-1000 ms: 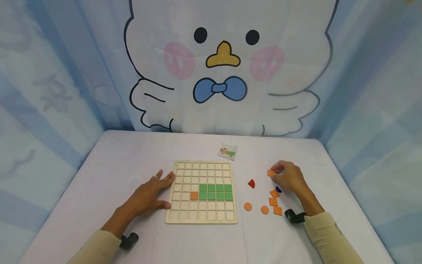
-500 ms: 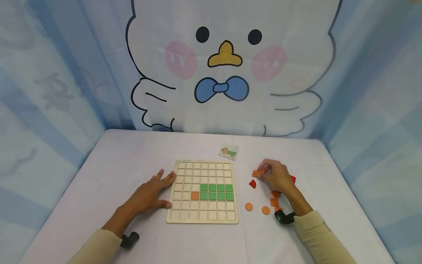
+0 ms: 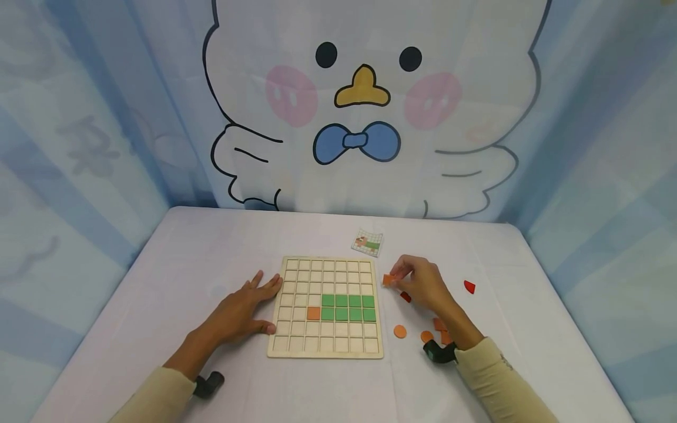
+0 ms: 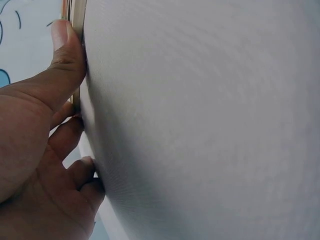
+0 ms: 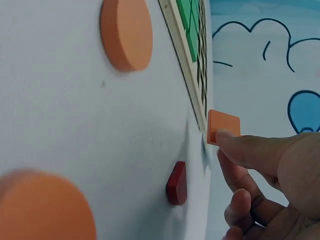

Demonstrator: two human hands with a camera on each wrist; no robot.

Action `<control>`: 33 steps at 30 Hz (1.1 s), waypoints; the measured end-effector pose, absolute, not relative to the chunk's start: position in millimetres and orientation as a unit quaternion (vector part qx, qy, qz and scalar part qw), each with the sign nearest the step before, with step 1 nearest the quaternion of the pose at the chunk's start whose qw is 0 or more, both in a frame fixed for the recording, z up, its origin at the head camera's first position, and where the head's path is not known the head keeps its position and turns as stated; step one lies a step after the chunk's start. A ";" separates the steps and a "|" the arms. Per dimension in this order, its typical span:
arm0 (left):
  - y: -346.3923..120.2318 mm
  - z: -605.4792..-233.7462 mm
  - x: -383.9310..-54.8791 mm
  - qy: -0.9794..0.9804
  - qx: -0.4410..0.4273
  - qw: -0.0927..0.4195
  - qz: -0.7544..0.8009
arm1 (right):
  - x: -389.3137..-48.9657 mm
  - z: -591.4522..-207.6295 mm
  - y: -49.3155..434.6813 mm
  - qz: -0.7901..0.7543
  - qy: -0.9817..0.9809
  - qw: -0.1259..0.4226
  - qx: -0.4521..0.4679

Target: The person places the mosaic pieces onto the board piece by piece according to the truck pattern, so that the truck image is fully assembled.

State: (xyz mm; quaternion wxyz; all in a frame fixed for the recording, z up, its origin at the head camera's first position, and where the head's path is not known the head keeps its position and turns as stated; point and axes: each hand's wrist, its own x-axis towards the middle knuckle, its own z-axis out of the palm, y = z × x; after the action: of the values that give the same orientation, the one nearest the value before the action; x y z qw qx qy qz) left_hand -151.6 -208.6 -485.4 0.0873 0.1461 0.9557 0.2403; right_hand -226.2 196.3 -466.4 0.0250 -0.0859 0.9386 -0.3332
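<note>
A wooden grid board (image 3: pixel 325 355) lies on the white table, with a block of green square tiles (image 3: pixel 348 308) and one orange square tile (image 3: pixel 314 313) in its cells. My left hand (image 3: pixel 237 312) rests at the board's left edge, fingers spread, thumb and fingertips against the rim. Between thumb and fingers my right hand (image 3: pixel 423 284) pinches another orange square (image 5: pixel 223 125), held just off the board's upper right side. Beneath that hand lies a dark red wedge piece (image 5: pixel 177 184), partly covered in the head view.
Orange discs (image 3: pixel 399 332) lie right of the board, beside orange squares (image 3: pixel 439 324) partly hidden by the right forearm. A second red wedge (image 3: pixel 469 286) sits farther right. Behind the board is a small picture card (image 3: pixel 367 242). A printed curtain (image 3: pixel 365 182) backs the table.
My right hand has moved left toward the board with the orange square, uncovering the farther red wedge. The left hand stays at the board's edge.
</note>
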 end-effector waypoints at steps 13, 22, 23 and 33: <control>-208.5 -485.2 -150.4 0.955 0.152 0.086 0.240 | -217.9 -463.9 151.7 -0.357 0.922 0.024 -0.151; -208.4 -485.9 -150.8 0.957 0.150 0.087 0.234 | -210.4 -459.9 117.5 -0.375 0.909 0.046 -0.176; -208.3 -485.7 -150.8 0.957 0.149 0.088 0.234 | -209.5 -460.2 113.9 -0.377 0.907 0.047 -0.181; -206.2 -483.4 -151.1 0.957 0.146 0.093 0.232 | -205.3 -465.3 84.5 -0.377 0.895 0.053 -0.234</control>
State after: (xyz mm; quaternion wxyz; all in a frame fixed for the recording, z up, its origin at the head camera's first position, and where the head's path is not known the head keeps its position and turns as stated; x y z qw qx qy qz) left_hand -151.1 -206.2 -483.4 0.0925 0.1459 0.9571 0.2324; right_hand -205.3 84.5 -465.3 0.0531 -0.2340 0.8946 -0.3769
